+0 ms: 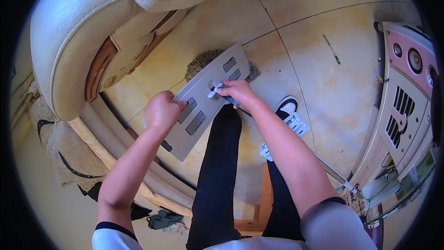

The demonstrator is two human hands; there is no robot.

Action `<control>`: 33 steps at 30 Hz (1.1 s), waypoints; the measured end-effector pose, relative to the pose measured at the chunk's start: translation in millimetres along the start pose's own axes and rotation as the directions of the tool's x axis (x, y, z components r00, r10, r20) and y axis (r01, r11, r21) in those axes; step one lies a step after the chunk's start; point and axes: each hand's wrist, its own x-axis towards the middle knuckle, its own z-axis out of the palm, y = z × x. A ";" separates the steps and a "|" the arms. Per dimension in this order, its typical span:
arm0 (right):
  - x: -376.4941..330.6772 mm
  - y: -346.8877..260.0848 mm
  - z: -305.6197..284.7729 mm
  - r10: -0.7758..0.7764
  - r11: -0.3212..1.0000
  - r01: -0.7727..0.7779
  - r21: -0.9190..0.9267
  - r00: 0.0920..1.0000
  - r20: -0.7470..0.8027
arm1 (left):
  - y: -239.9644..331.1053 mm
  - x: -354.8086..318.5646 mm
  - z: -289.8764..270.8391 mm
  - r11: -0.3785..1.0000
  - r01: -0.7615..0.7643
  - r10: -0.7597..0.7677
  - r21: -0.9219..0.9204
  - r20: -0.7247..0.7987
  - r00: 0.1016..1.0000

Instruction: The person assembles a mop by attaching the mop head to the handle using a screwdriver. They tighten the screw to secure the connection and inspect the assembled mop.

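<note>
grey mop plate (pixel 210 99) rests on my knee; my left hand (pixel 162 110) clamps its edge, my right hand (pixel 238 91) pinches its white clip (pixel 213 91).

A grey mop plate (pixel 210 99), cream sofa (pixel 69 32), black trousers (pixel 217 176) and mottled yellow floor tiles (pixel 342 88) are seen.

One head-worn fisheye view — looking steeply down, close above the floor (pixel 323 83).
</note>
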 end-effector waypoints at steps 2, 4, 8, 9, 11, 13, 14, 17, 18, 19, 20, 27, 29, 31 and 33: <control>1.5 -2.0 -2.6 0.006 1.000 -0.007 -0.022 1.000 -0.022 | -0.2 4.4 -2.7 1.000 -0.005 0.005 0.006 0.014 1.000; 1.0 0.2 0.0 -0.024 0.999 0.022 -0.039 0.999 -0.033 | -2.0 4.3 -4.5 0.999 -0.020 0.019 0.030 0.046 0.999; 7.5 -6.0 1.4 -0.047 0.999 0.047 -0.014 0.999 0.001 | 8.0 -6.3 -20.2 0.988 -0.053 0.046 0.147 0.052 0.998; 2.4 -2.3 3.4 -0.033 0.999 0.032 0.016 0.999 0.005 | 10.2 -8.1 -20.5 0.982 -0.043 0.027 0.182 0.088 0.996; 2.7 -9.8 0.5 -0.031 0.999 0.031 0.009 0.997 0.071 | 17.9 -8.7 -29.9 0.977 -0.019 -0.010 0.210 0.137 0.990; 2.3 -21.0 -8.7 -0.029 0.999 0.028 0.021 0.996 0.089 | 30.8 2.5 -40.7 0.984 -0.005 -0.027 0.177 0.180 0.983; 2.2 -21.5 -9.6 -0.012 1.000 0.011 0.016 0.995 0.097 | 33.9 5.7 -44.4 0.987 0.003 -0.036 0.161 0.203 0.978; 3.9 -24.4 -10.1 0.021 1.000 -0.021 -0.002 0.993 0.118 | 31.6 11.1 -43.8 0.988 0.021 -0.052 0.151 0.209 0.977; 4.4 -24.8 -9.6 0.024 1.000 -0.024 -0.001 0.994 0.111 | 30.8 13.8 -42.9 0.989 0.015 -0.045 0.150 0.199 0.979; 6.0 -24.9 -10.6 0.022 1.000 -0.022 -0.005 0.994 0.105 | 30.8 16.0 -42.1 0.989 0.012 -0.039 0.145 0.184 0.982; 7.5 -24.8 -11.7 0.021 1.000 -0.020 -0.009 0.995 0.099 | 31.6 17.7 -42.5 0.990 0.008 -0.032 0.140 0.169 0.985; 11.9 -16.9 -6.7 0.011 1.000 -0.011 0.002 0.998 0.064 | 28.8 15.5 -40.8 0.996 0.078 -0.084 0.043 0.167 0.982; 9.2 -17.3 -6.6 0.009 1.000 -0.009 0.004 0.999 0.042 | 29.0 15.2 -37.5 0.997 0.076 -0.079 0.030 0.149 0.986; 5.2 -18.2 -6.1 -0.011 1.000 0.011 -0.014 1.000 0.018 | 27.4 17.5 -36.0 0.997 0.071 -0.071 0.006 0.147 0.987; 0.1 -19.2 -3.5 -0.050 0.997 0.049 -0.054 0.999 -0.007 | 24.0 21.0 -32.6 0.996 0.088 -0.083 -0.021 0.177 0.981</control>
